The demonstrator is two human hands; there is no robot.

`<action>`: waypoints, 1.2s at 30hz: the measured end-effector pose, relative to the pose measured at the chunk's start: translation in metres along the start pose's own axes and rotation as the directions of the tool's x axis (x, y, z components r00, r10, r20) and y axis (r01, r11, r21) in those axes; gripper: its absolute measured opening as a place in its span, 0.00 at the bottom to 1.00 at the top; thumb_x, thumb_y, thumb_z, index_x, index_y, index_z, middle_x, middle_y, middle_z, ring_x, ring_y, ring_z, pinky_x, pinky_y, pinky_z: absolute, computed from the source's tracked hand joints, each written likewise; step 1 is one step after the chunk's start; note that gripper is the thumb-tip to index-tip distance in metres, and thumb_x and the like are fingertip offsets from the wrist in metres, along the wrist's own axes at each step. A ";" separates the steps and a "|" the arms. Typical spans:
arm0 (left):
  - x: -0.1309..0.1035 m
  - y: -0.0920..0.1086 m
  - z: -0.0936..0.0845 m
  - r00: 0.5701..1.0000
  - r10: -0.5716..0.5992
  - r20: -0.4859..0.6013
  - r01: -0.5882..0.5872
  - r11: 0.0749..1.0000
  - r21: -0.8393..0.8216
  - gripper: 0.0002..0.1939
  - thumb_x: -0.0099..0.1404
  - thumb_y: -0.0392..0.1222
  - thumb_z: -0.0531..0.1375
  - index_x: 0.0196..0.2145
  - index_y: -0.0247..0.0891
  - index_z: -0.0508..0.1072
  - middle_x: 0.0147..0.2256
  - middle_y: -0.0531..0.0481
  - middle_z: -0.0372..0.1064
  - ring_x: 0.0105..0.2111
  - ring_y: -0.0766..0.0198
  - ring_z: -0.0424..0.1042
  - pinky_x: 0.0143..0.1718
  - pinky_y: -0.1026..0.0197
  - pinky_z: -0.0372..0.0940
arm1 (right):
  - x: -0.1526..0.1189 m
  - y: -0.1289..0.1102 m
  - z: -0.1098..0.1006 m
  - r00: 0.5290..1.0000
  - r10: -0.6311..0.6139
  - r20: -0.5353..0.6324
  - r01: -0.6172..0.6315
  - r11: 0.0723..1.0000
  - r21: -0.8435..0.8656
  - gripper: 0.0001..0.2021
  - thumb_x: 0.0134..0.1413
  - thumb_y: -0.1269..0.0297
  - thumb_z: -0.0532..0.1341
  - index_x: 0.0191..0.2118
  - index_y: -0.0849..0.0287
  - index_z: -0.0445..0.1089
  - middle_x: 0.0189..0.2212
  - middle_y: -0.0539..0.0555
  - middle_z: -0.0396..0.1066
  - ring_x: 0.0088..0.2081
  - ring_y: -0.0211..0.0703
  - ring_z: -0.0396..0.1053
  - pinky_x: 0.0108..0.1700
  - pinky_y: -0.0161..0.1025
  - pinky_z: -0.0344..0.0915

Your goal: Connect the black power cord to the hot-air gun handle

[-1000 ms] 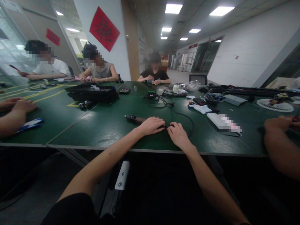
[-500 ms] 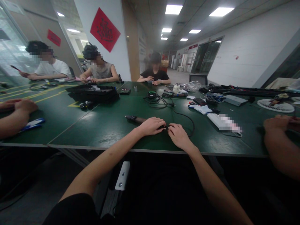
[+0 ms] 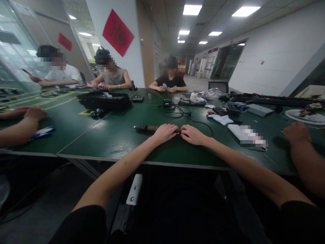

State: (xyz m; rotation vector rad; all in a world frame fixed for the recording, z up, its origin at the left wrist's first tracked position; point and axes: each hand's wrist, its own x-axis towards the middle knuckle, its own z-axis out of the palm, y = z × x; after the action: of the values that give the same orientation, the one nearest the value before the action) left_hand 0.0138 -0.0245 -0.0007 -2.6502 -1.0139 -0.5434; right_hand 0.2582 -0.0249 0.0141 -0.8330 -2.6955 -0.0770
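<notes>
The left hand [image 3: 166,133] grips a long, round, dark tool [image 3: 143,128] poking out on its left. The right hand [image 3: 192,134] curls close by; its hold is unclear. Beyond, red paper [image 3: 118,33] has black writing.

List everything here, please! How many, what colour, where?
table: 1, green, middle
tool: 1, dark, front centre
cable: at least 1, black, coiled mid table
tray: 1, black, left
gloves, apparently: 2, white and blue, left and right
round part: 1, white, far right
wall signs: 2, red, upper left
seated people: 3, white, grey, black tops, opposite
neighbours' arms: at least 2, bare, both edges
ceiling lights: several, white, top
small clutter: mixed, right, too blurred to count
left grip: 1, bare, on tool
right grip: 1, bare, beside left
</notes>
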 end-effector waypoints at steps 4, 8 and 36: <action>0.002 -0.006 0.002 1.000 0.002 0.004 -0.001 1.000 -0.015 0.10 0.78 0.48 0.54 0.50 0.42 0.70 0.46 0.48 0.75 0.46 0.57 0.74 0.47 0.55 0.62 | 0.002 0.011 0.006 0.997 0.010 -0.070 -0.006 0.998 0.067 0.10 0.69 0.63 0.58 0.37 0.56 0.75 0.46 0.59 0.72 0.47 0.50 0.68 0.53 0.48 0.66; 0.002 -0.008 0.002 1.000 0.004 0.000 -0.004 1.000 -0.030 0.10 0.76 0.48 0.56 0.50 0.43 0.71 0.45 0.48 0.75 0.46 0.57 0.74 0.47 0.55 0.63 | -0.001 0.013 0.010 0.994 0.043 -0.096 -0.032 0.994 0.107 0.11 0.71 0.63 0.57 0.39 0.56 0.76 0.45 0.58 0.73 0.47 0.49 0.69 0.52 0.47 0.67; 0.001 -0.004 -0.001 0.999 0.045 -0.019 -0.045 0.999 -0.011 0.11 0.76 0.48 0.56 0.51 0.44 0.72 0.45 0.49 0.75 0.46 0.58 0.75 0.49 0.55 0.65 | -0.005 0.013 0.015 0.990 0.039 -0.134 -0.028 0.996 0.081 0.11 0.70 0.62 0.58 0.39 0.56 0.77 0.46 0.58 0.73 0.47 0.49 0.70 0.52 0.47 0.66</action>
State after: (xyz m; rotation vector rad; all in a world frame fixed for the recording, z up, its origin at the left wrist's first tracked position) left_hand 0.0109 -0.0213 0.0010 -2.6662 -0.9462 -0.5644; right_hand 0.2650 -0.0150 -0.0026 -0.8179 -2.5393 -0.0181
